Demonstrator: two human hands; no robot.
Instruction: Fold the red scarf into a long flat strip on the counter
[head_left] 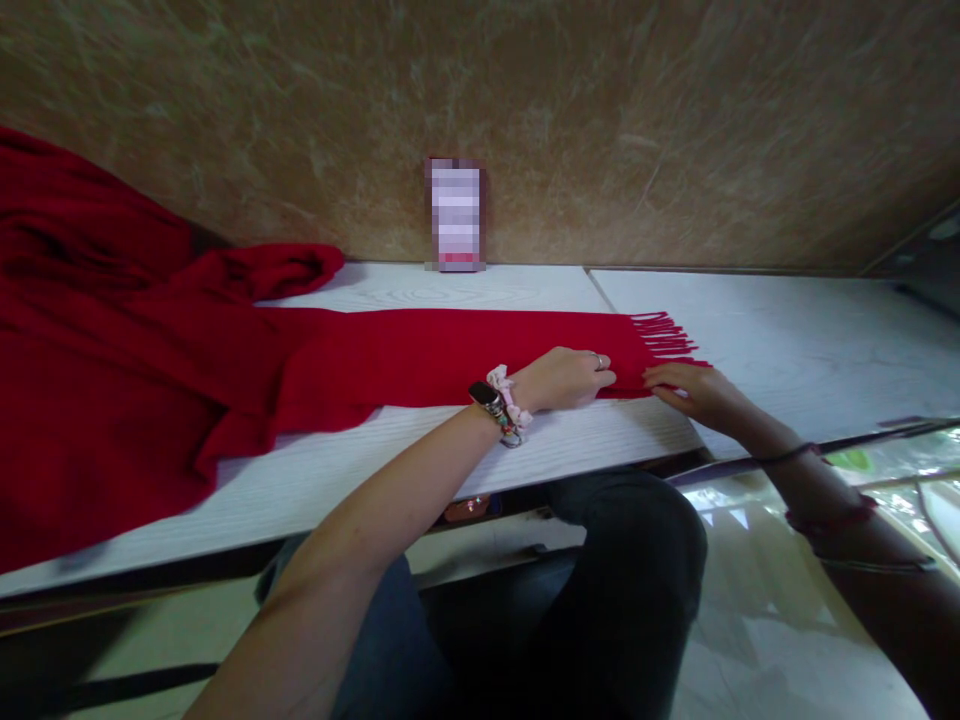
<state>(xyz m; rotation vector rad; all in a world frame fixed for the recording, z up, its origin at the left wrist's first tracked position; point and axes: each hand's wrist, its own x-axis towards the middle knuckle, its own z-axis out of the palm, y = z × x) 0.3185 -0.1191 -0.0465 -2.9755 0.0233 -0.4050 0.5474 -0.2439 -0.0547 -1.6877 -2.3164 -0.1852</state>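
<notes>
A red scarf (450,345) with a fringe (664,335) at its right end lies lengthwise, smooth and narrow, along a white wood-grain surface. Near that end my left hand (562,380) rests on the near edge, its fingers curled and closed on the cloth; a ring, a dark wristband and bracelets show on this side. Just beyond it my right hand (694,390) pinches the near corner beside the fringe, thumb and fingers together. Further left the scarf runs into a large, loose, rumpled heap of the same red cloth (97,350).
A pixelated phone-like object (456,215) leans upright against the brown marbled wall (675,130) behind. The white surface (787,340) has a seam to the right of the phone-like object. Below its front edge are my dark-clothed legs (637,560) and pale floor tiles.
</notes>
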